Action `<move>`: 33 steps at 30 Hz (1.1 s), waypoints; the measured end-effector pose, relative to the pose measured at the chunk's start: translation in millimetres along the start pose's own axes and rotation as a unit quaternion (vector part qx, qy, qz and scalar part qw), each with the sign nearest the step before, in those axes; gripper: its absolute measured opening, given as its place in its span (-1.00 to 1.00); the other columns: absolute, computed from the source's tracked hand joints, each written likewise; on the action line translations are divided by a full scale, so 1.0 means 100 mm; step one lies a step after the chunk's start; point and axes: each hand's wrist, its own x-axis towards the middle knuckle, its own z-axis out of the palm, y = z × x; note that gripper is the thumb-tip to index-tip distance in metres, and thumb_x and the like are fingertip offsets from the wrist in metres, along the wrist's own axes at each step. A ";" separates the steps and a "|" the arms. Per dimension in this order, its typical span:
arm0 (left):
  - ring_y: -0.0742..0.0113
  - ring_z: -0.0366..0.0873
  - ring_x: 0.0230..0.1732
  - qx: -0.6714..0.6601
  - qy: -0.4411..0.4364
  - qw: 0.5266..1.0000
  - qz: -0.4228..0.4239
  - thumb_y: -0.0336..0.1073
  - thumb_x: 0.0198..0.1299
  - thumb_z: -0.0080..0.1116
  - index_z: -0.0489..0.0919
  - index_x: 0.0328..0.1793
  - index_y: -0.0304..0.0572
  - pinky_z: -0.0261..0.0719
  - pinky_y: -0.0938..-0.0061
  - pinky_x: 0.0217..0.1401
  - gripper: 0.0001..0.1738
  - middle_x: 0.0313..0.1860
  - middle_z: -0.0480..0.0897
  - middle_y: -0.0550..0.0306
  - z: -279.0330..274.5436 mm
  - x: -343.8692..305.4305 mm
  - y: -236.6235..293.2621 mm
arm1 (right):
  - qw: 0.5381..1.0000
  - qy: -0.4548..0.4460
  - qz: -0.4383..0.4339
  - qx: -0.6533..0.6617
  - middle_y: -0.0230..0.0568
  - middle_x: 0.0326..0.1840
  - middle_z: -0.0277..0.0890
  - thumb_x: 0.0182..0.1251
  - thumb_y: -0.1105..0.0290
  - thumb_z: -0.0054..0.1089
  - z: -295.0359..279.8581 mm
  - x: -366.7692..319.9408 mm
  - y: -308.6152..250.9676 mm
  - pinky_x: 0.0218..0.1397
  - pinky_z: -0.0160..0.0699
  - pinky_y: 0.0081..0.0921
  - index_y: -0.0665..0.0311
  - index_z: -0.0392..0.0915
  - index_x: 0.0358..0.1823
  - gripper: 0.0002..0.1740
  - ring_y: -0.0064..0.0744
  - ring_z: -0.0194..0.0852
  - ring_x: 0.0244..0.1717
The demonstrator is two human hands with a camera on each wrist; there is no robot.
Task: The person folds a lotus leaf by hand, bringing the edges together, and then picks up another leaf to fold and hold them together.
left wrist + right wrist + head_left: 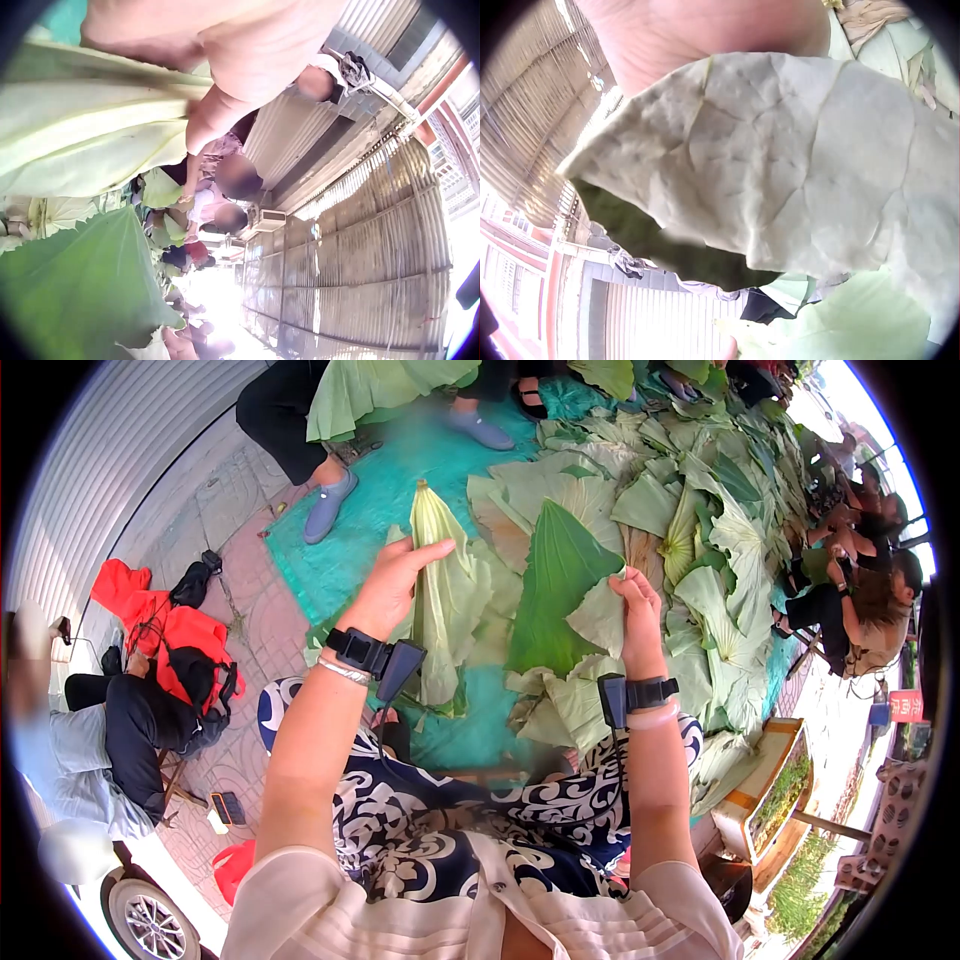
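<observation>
My left hand (393, 582) grips a folded pale green leaf (437, 600), its thumb lying across the upper part; the left wrist view shows this leaf (90, 127) beside the hand (225, 45). My right hand (640, 615) pinches the edge of a dark green leaf (560, 585), whose pale underside (601, 617) is turned over near the fingers. In the right wrist view the pale underside (780, 157) lies in front of the hand (712, 37) and hides the fingertips. The two leaves hang side by side, apart at their tops.
Overlapping leaves (740, 560) cover much of the teal sheet (385, 490), in front and to the right. A person's shoes (330, 507) stand at its far edge. People sit at the right and left. A planter box (760, 790) stands at the lower right, red bags (190, 640) at the left.
</observation>
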 end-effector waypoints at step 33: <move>0.45 0.66 0.00 0.011 -0.050 0.998 0.022 -0.28 0.46 0.16 0.62 0.22 -0.31 0.62 0.46 0.11 -0.68 0.05 0.71 0.18 0.16 0.10 -0.27 | 0.812 -0.254 -0.339 -0.401 -0.18 0.13 0.66 0.24 0.36 0.46 0.61 -0.61 0.30 0.14 0.55 -0.28 0.26 0.58 0.08 -0.60 -0.11 0.63 0.05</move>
